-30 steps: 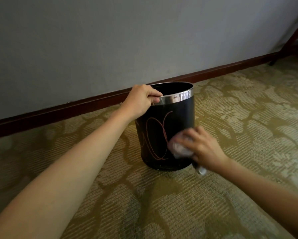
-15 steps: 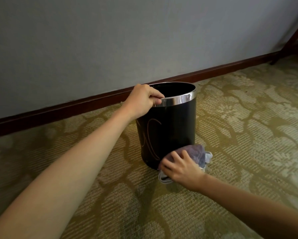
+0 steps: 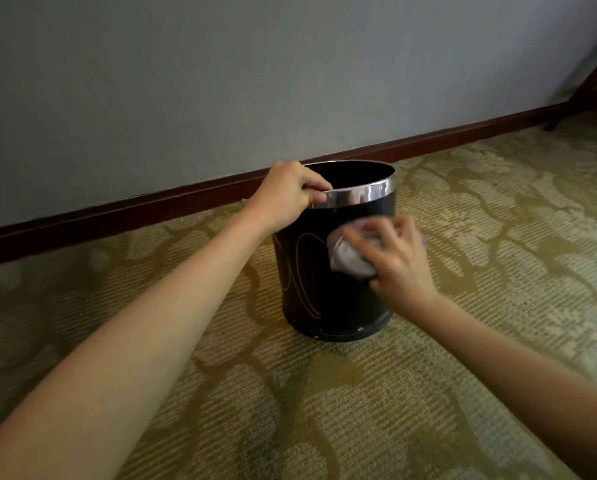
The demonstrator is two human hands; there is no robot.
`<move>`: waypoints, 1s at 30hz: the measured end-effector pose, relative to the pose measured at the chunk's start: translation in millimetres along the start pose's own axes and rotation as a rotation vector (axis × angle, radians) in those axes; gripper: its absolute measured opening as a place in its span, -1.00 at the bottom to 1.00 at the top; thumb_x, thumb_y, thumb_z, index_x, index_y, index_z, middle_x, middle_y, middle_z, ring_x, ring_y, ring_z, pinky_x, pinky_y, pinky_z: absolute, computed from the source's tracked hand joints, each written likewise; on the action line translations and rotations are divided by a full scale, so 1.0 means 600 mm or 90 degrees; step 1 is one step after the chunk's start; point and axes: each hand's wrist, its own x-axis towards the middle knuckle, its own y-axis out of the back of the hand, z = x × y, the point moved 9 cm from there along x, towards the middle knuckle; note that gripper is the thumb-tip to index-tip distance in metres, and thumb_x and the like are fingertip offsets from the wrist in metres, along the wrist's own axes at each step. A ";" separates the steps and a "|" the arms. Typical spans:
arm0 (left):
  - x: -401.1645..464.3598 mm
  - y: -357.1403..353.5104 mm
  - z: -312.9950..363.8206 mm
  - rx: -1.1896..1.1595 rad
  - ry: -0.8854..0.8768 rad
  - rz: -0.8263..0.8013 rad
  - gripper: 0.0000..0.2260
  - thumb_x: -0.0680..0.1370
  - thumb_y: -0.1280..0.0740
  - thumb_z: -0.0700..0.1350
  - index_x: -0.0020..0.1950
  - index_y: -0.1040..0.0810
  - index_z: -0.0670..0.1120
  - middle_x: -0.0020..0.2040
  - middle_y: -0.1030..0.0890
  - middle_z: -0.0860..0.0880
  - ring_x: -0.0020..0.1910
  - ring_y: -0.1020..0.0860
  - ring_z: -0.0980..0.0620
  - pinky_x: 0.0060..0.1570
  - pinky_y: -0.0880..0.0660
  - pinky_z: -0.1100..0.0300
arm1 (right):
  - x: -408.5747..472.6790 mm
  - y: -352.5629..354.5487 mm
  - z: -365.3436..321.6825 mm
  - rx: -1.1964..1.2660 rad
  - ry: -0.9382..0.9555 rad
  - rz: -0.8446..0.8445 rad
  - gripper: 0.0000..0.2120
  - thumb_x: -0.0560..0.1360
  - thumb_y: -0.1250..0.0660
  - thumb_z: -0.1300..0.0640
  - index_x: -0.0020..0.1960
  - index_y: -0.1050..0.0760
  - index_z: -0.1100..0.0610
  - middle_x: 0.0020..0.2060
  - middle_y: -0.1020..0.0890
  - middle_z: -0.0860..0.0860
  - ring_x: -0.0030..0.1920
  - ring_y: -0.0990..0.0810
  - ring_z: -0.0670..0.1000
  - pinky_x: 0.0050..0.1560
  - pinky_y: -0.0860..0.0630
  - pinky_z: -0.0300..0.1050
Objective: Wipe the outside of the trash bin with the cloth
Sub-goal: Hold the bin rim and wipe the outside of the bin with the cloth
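Carpet (image 3: 359,410) with a gold leaf pattern carries the trash bin (image 3: 311,292), a black round bin that stands upright near the far edge of the carpet, close to the dark wooden baseboard (image 3: 151,213) and the grey wall (image 3: 255,81). A shiny metal band (image 3: 363,195) runs around the bin's open top, and thin orange curved lines mark its near side. The left hand (image 3: 285,194) grips the rim on the bin's left, fingers (image 3: 316,185) curled over the metal band and closed on it. The right hand (image 3: 399,261) presses the cloth (image 3: 349,256), a pale bunched wad, against the bin's outer wall on the upper right of the near face, just below the band. Its fingers are spread over the wad and hold it to the bin; the cloth looks slightly blurred. Both bare forearms reach in from the near edge of the view.
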 end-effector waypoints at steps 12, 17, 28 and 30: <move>-0.015 -0.026 -0.038 0.112 0.007 -0.256 -0.90 0.56 -0.27 -0.06 -0.04 -0.58 0.09 -0.07 -0.58 0.14 -0.03 -0.50 0.20 -0.04 -0.40 0.14 | -0.158 -0.071 -0.057 -0.043 0.196 -0.205 -0.54 0.30 -0.40 0.31 0.18 -0.53 0.09 -0.01 -0.56 0.08 -0.13 -0.48 0.18 -0.28 -0.42 0.04; -0.021 -0.036 -0.020 0.104 -0.034 -0.200 -0.85 0.56 -0.26 -0.18 -0.17 -0.56 -0.01 -0.20 -0.51 0.14 -0.16 -0.48 0.26 -0.20 -0.37 0.22 | -0.158 -0.057 -0.047 0.019 0.133 -0.247 -0.46 0.22 -0.48 0.30 0.18 -0.54 0.07 -0.01 -0.57 0.09 -0.11 -0.51 0.18 -0.25 -0.47 0.10; 0.005 -0.008 0.018 0.187 -0.051 -0.157 -0.72 0.51 -0.33 -0.11 -0.40 -0.47 0.11 -0.37 -0.51 0.14 -0.29 -0.49 0.15 -0.25 -0.39 0.13 | 0.022 0.068 0.070 0.146 -0.201 0.049 -0.55 0.31 -0.30 0.40 0.17 -0.58 0.15 0.02 -0.48 0.21 0.01 -0.37 0.24 -0.08 -0.33 -0.04; 0.005 0.007 0.001 0.158 -0.023 -0.125 -0.72 0.51 -0.33 -0.11 -0.40 -0.48 0.12 -0.37 -0.51 0.14 -0.30 -0.47 0.17 -0.28 -0.34 0.17 | 0.059 0.065 0.081 0.157 -0.230 0.081 -0.65 0.35 -0.23 0.30 0.09 -0.60 0.17 0.02 -0.49 0.20 0.01 -0.37 0.22 -0.11 -0.29 -0.09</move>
